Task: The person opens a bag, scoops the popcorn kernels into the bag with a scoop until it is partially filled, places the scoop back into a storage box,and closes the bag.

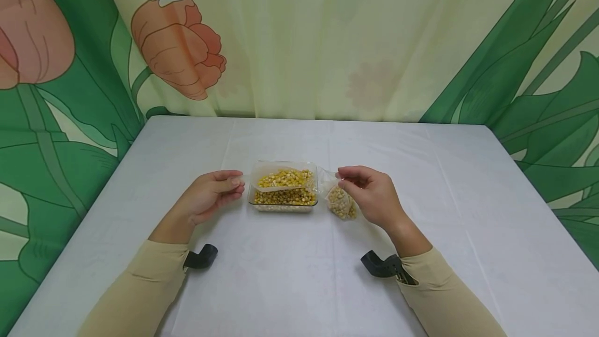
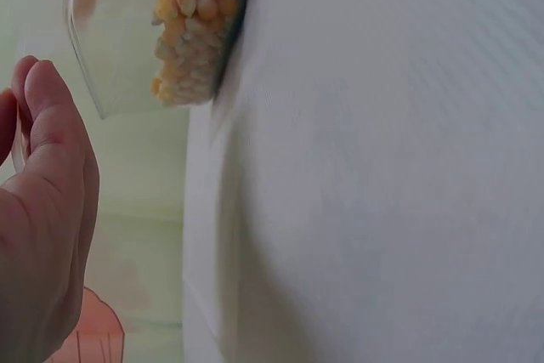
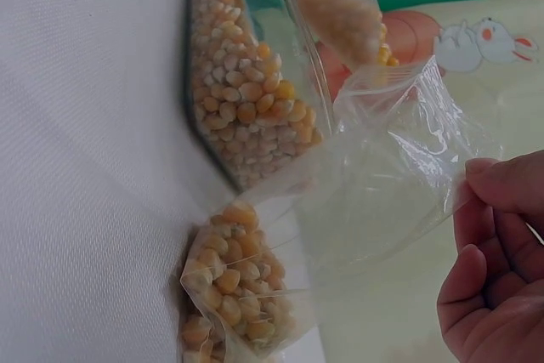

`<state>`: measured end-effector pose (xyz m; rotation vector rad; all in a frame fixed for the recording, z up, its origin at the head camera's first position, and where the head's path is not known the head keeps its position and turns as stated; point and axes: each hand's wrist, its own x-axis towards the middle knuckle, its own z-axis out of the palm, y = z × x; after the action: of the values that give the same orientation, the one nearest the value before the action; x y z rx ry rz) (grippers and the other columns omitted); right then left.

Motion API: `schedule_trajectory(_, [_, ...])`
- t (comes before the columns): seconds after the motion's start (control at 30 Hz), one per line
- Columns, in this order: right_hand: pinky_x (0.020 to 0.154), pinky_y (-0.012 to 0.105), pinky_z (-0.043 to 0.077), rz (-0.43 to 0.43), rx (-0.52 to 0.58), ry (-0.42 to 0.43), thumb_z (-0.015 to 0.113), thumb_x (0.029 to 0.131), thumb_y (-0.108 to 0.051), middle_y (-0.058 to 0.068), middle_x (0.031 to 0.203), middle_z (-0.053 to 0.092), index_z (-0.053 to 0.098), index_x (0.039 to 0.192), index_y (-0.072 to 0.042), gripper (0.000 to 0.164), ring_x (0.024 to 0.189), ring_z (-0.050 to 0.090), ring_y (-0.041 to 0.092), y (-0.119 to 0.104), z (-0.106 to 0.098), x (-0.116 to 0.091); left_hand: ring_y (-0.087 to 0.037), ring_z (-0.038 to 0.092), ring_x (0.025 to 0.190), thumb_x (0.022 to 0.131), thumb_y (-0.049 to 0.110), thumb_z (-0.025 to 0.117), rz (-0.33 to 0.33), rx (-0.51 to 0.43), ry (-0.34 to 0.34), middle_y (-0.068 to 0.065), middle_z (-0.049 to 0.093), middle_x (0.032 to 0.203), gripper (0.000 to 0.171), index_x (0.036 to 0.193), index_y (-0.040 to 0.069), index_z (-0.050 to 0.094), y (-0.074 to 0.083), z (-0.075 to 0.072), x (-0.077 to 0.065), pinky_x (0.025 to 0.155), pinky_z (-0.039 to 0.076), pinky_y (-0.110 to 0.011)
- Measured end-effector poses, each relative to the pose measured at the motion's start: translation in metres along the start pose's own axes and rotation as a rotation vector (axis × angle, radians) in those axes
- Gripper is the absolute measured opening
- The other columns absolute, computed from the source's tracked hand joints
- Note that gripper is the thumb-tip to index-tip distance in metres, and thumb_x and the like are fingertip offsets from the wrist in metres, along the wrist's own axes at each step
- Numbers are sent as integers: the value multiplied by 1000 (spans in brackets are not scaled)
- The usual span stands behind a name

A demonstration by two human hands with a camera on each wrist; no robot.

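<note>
A clear rectangular container (image 1: 283, 208) full of yellow corn kernels (image 3: 246, 82) stands on the table. My left hand (image 1: 217, 194), at its left, pinches the handle of a pale translucent scoop (image 3: 340, 6). The scoop is loaded with kernels (image 1: 285, 177) and is held over the container, its front end toward the bag's mouth. To the right, a clear plastic zip bag (image 3: 391, 159) rests on the table with kernels in its bottom (image 1: 341, 203). My right hand (image 1: 372, 194) pinches the bag's upper edge between thumb and forefinger, and the mouth stretches toward the container.
A white cloth covers the table (image 1: 281, 274). Behind it hangs a curtain (image 1: 299, 40) printed with flowers, leaves and a rabbit. Black wrist mounts (image 1: 201, 257) stick out from both sleeves.
</note>
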<state>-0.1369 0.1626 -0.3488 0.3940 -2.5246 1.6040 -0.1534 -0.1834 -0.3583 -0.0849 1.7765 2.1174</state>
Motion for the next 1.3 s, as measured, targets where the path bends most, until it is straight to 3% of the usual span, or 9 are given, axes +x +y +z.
schedule_trajectory(0.3, [76,18,54,-9,-6,2,68,91,5,15,105,73,71,113,5,23,92,66,23,0,0,0,-7,67,83,103,0,50,26,-7,-22,-2,67,89,41,137,-19,36,5,11,1,81,56,-21])
schedule_trajectory(0.57, [76,18,53,-29,-24,6,68,92,4,14,105,73,71,113,4,21,92,65,22,-1,-3,0,-7,67,83,103,-2,51,73,46,-37,-4,69,90,38,134,-20,40,9,28,2,79,56,-20])
schedule_trajectory(0.77, [75,19,53,-37,-23,6,68,91,4,14,104,73,72,112,4,21,91,65,22,-1,-2,0,-8,67,85,102,-1,53,76,98,-21,-4,68,91,37,133,-19,44,10,38,3,80,56,-21])
schedule_trajectory(1.3, [73,20,53,-43,-40,4,69,90,4,13,102,73,72,109,3,20,90,66,21,-3,0,2,-10,67,81,101,-3,55,80,116,-24,-11,68,94,32,129,-17,50,15,58,9,78,57,-22])
